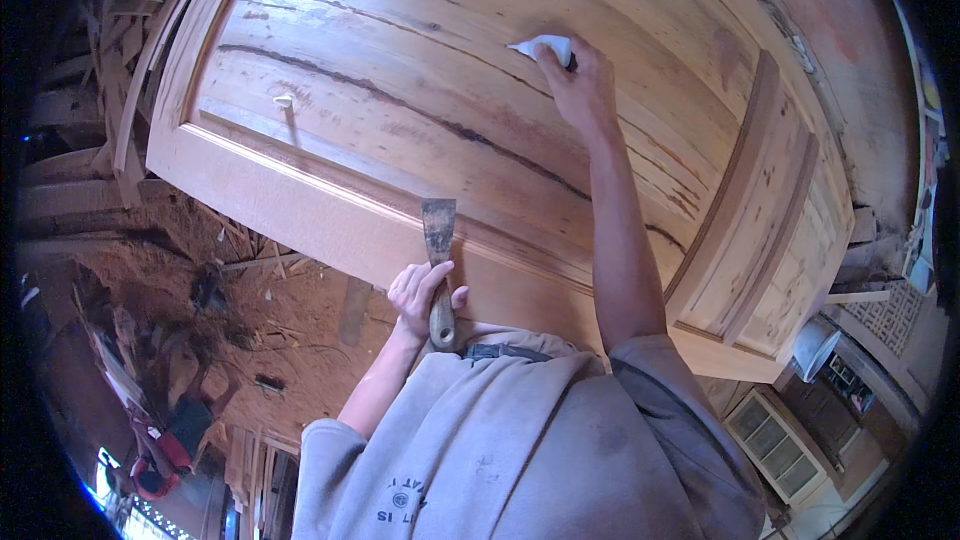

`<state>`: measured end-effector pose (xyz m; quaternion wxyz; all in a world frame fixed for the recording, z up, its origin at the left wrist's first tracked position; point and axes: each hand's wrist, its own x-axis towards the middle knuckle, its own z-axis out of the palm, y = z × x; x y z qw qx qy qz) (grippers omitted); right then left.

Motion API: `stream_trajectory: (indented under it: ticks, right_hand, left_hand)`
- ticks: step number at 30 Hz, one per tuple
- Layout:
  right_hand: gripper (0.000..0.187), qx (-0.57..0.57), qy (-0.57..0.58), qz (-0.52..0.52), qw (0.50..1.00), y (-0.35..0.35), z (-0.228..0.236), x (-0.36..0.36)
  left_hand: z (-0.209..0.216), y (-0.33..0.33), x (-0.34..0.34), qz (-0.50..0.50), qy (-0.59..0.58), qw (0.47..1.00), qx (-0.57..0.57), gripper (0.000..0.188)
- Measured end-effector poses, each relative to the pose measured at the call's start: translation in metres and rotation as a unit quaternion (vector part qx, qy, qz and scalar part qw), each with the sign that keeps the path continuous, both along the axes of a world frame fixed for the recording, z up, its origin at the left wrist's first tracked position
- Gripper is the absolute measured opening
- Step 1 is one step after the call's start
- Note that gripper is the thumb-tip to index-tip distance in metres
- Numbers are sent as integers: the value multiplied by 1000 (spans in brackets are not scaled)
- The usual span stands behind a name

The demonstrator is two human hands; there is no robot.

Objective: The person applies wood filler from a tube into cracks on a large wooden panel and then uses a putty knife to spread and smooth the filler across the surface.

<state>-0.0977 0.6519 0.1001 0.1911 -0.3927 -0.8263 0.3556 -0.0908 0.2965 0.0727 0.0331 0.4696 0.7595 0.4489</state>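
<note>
A large wooden door (300, 202) lies before me, its panel marked by long dark cracks and knots. My right hand (585, 85) reaches far over the panel, closed around a small white squeeze bottle (550, 44). The bottle's thin pointed nozzle is directed left, close to a narrow crack; whether it touches the wood I cannot tell. Near my waist, my left hand (412, 298) grips a putty knife (439, 228) by its wooden handle, with the worn metal blade upward over the door's near edge. A small pale object (284, 101) stands on the panel's left part.
Scrap boards (130, 80) are piled beyond the door's left end. Reddish, dusty ground (300, 340) with wood bits lies at the lower left, where another person (160, 455) in red shows. At the right are a white bucket (815, 345) and a framed glass unit (775, 445).
</note>
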Motion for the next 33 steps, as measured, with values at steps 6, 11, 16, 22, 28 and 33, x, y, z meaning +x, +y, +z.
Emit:
stream_trajectory:
  ticks: [6, 11, 16, 22, 28, 33]
  right_hand:
    - [33, -32, 1, 4, 999, -4, 3, -10]
    - [29, -43, -13, 2, 999, -6, 4, -17]
    - [37, -49, 3, 7, 999, -10, 7, -23]
    - [32, -19, -21, 5, 1000, -10, 5, -31]
    - [32, -54, 25, -14, 998, -7, -7, -33]
    - [32, -35, 8, -6, 999, -3, -14, -34]
  left_hand:
    - [0, -1, 0, -2, 3, 1000, -4, 38]
    - [1, -1, -1, -7, -1, 1000, -5, 39]
    - [-1, -2, -1, -10, 7, 1000, -6, 40]
    - [0, -2, -2, -8, 3, 1000, -8, 40]
    - [1, -2, -2, -8, -1, 1000, -8, 40]
    - [1, -1, -1, -10, -6, 1000, -6, 39]
